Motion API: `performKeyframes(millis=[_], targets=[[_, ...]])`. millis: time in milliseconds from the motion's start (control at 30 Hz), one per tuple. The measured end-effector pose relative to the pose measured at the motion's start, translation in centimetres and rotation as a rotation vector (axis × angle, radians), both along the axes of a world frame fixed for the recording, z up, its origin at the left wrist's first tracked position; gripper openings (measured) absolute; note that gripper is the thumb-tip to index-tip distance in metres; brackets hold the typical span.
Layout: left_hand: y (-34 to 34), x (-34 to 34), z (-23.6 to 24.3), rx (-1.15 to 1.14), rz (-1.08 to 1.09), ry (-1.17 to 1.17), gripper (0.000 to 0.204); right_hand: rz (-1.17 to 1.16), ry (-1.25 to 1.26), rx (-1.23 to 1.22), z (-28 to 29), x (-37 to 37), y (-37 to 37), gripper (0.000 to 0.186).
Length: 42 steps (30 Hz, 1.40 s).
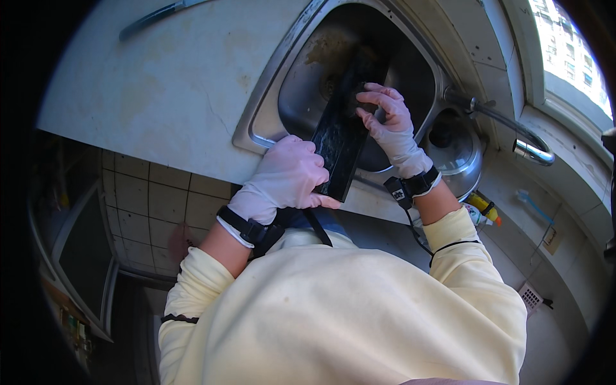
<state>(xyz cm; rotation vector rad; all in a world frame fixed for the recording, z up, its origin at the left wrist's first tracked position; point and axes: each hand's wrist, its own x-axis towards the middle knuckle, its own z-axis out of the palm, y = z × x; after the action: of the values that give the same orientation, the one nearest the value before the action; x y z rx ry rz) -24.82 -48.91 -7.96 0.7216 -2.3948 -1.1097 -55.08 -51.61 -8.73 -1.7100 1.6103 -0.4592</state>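
A long, narrow black tray (335, 154) with raised edges lies slanting over the metal sink (251, 133), its far end down in the basin. Its surface looks wet, with whitish streaks near the close end. My left hand (289, 172), in a pale thin glove, grips the tray's near left edge, the thumb at its near end. My right hand (391, 128), gloved likewise, is bent over the tray's right edge about halfway along. Its fingers are curled together around something small and dark that I cannot make out against the black tray.
A curved metal faucet (529, 144) reaches out at the right of the sink. Below it stands a pot with a glass lid (452, 144), near a yellow bottle (482, 206). A knife (154, 19) lies on the white countertop (160, 96) at the far left.
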Motion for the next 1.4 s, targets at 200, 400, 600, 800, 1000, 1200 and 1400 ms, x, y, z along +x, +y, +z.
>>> performKeyframes(millis=[200, 400, 600, 800, 1000, 1200, 1400], targets=[[0.0, 0.1, 0.1, 0.006, 0.015, 0.003, 0.053, 0.069, 0.127, 0.076, 3.3, -0.1, 0.7, 0.035], [0.0, 0.0, 0.1, -0.01, 0.019, 0.043, 0.055, 0.183, 0.208, 0.285, 3.1, 1.1, -3.8, 0.037], [0.1, 0.1, 0.1, 0.008, 0.004, -0.009, 0.056, 0.293, 0.425, 0.261, 3.2, 1.9, -5.3, 0.039], [0.0, 0.1, 0.1, -0.003, -0.005, -0.036, 0.057, 0.371, 0.405, 0.498, 0.2, 0.3, -5.0, 0.03], [-0.1, 0.0, 0.2, 0.002, 0.001, -0.008, 0.057, 0.074, 0.573, 0.408, -4.8, -1.0, -9.7, 0.03], [0.0, -0.2, 0.0, 0.043, -0.022, -0.02, 0.057, 0.488, 0.69, 0.528, -5.4, -0.3, -9.2, 0.035], [-0.3, -0.2, 0.1, 0.037, -0.024, -0.017, 0.058, 0.122, 0.614, 0.43, -7.1, -0.5, -10.2, 0.034]])
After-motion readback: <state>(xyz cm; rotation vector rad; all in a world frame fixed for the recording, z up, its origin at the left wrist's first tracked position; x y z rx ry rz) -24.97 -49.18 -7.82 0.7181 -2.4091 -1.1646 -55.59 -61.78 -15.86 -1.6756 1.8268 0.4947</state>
